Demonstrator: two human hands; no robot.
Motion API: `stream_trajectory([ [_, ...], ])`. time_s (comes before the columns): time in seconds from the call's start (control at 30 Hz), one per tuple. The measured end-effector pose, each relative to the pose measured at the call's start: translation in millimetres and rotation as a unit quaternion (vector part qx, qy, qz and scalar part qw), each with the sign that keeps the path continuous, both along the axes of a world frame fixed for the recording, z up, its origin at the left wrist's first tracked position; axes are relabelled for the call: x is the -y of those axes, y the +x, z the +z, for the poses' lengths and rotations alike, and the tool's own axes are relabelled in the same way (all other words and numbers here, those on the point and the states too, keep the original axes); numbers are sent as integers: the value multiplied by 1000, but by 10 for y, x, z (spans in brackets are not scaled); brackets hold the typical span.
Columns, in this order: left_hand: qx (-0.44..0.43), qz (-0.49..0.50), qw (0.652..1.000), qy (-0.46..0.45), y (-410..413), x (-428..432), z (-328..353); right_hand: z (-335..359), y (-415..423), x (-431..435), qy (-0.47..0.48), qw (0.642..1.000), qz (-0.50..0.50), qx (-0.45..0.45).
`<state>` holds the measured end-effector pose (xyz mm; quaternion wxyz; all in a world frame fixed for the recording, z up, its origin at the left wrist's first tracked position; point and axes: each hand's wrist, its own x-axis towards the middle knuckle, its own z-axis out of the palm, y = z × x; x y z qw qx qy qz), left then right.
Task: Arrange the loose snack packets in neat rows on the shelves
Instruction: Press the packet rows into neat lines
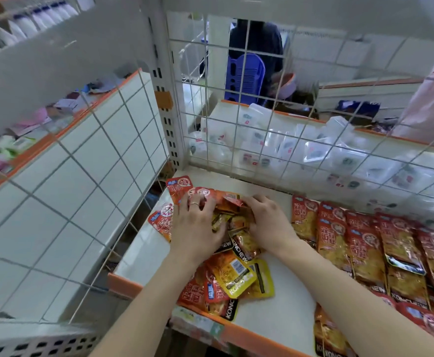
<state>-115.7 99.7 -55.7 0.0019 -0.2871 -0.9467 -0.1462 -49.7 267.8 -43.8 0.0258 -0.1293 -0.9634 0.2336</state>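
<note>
A heap of loose red, orange and yellow snack packets [232, 274] lies at the left end of a white shelf [277, 305] with an orange front edge. My left hand [198, 225], a ring on one finger, lies over the top of the heap with its fingers curled round several packets. My right hand [267, 222] grips the same bunch from the right side. Two red packets [178, 185] lie apart at the shelf's back left corner. To the right, red packets [365, 243] lie in overlapping rows.
A white wire grid [262, 119] backs the shelf, and another closes its left side. Behind it are clear plastic boxes [301, 145], a blue plastic stool [244, 76] and a person in dark clothes. A second person's pink sleeve [432, 104] is at far right.
</note>
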Motion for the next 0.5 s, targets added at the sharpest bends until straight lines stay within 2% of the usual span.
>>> stream_trajectory([
  [0.13,-51,7,995,84,161,60,-28,11,116,-40,-54,997,-30,-56],
  [0.27,-89,16,996,27,224,52,-47,56,204,-57,-119,985,-56,-111],
  [0.5,-92,-7,995,-25,126,-5,28,200,338,-105,-191,965,-78,-160],
])
